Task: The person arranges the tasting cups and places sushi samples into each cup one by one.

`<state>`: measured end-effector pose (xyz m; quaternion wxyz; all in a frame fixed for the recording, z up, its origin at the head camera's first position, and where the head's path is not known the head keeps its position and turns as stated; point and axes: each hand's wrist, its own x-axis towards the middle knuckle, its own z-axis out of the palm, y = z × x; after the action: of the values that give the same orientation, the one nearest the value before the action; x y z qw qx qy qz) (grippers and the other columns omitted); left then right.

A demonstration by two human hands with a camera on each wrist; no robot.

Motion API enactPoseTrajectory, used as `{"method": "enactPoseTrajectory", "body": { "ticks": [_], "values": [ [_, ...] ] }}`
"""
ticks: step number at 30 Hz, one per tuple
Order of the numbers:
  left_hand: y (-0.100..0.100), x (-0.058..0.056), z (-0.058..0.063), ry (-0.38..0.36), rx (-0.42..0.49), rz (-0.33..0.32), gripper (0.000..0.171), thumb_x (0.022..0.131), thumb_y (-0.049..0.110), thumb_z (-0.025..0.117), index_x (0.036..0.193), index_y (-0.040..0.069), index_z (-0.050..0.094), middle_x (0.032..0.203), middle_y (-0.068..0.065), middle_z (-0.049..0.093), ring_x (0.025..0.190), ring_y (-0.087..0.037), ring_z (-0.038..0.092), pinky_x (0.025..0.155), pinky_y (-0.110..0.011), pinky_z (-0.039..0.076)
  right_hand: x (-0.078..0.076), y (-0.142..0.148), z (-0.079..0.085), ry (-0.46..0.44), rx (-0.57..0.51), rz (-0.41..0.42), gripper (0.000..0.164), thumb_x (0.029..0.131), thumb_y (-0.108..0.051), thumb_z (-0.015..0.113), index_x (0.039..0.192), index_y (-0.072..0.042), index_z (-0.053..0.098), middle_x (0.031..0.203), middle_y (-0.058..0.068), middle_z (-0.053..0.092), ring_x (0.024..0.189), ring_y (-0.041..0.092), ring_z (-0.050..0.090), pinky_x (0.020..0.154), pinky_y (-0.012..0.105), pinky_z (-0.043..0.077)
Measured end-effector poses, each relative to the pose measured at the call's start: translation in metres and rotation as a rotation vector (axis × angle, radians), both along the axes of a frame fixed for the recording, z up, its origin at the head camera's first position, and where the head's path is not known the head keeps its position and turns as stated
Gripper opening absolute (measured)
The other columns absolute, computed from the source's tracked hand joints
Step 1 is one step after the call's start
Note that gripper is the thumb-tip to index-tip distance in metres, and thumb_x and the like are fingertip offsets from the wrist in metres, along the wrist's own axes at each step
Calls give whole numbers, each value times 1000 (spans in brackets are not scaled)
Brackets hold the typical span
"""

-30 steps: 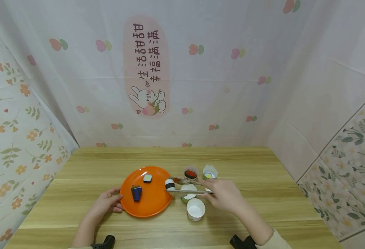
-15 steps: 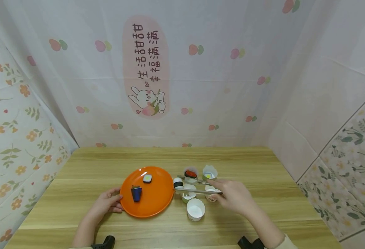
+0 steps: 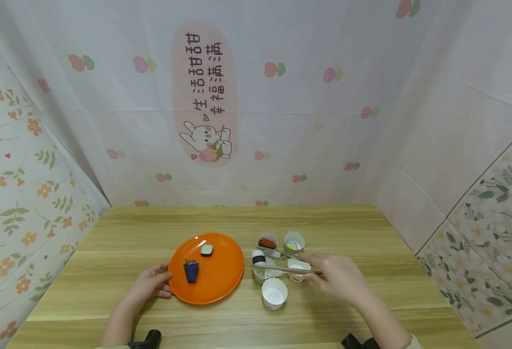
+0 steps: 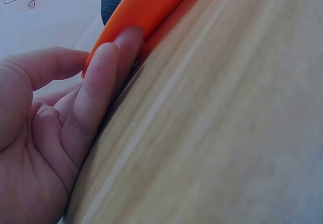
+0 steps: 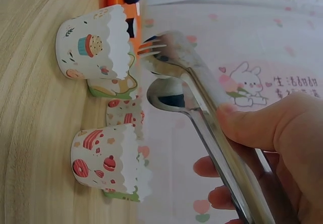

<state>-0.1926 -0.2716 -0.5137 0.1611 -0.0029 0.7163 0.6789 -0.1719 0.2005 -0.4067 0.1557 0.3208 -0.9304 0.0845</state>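
Note:
My left hand (image 3: 151,281) pinches the left rim of an orange plate (image 3: 216,281) between thumb and fingers; the left wrist view shows the plate's rim (image 4: 146,4) close up. In my right hand (image 3: 339,276) is a pair of metal tongs (image 5: 208,103), one end forked and the other spoon-shaped. Between the tong ends sits a white toy sushi piece (image 3: 258,257) with a black band, over a green-patterned paper cup (image 3: 259,278). On the plate lie a small sushi roll (image 3: 206,249) with a yellow centre and a dark blue sushi piece (image 3: 191,272) with a green top.
Near the tongs stand a white paper cup (image 3: 275,294) in front and a red-patterned cup (image 3: 298,277) to the right. Behind are a cup holding a red-topped sushi piece (image 3: 267,243) and another cup (image 3: 294,237) with a yellow-centred roll. Patterned curtains enclose the table (image 3: 221,329).
My right hand has drawn the tongs and the banded sushi piece rightward, from the plate's right edge to over the green-patterned cup. The left hand and plate stay put.

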Motion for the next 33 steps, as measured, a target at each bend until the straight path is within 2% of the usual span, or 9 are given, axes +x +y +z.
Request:
{"method": "enactPoseTrajectory", "body": {
  "ticks": [19, 33],
  "values": [
    [-1, 0, -1, -5, 2, -4, 62, 100, 12, 51, 142, -18, 17, 99, -13, 64, 73, -21, 66, 69, -37, 58, 3, 9, 2, -63, 40, -31, 48, 79, -28, 78, 122, -11, 67, 105, 4, 71, 79, 17, 68, 53, 26, 50],
    [-2, -1, -2, -13, -2, 9, 60, 100, 11, 50, 143, -17, 18, 98, -13, 64, 73, -22, 66, 69, -37, 58, 2, 10, 1, -70, 51, -41, 48, 79, -30, 78, 123, -12, 67, 106, 4, 70, 77, 16, 68, 53, 27, 51]
  ]
}}
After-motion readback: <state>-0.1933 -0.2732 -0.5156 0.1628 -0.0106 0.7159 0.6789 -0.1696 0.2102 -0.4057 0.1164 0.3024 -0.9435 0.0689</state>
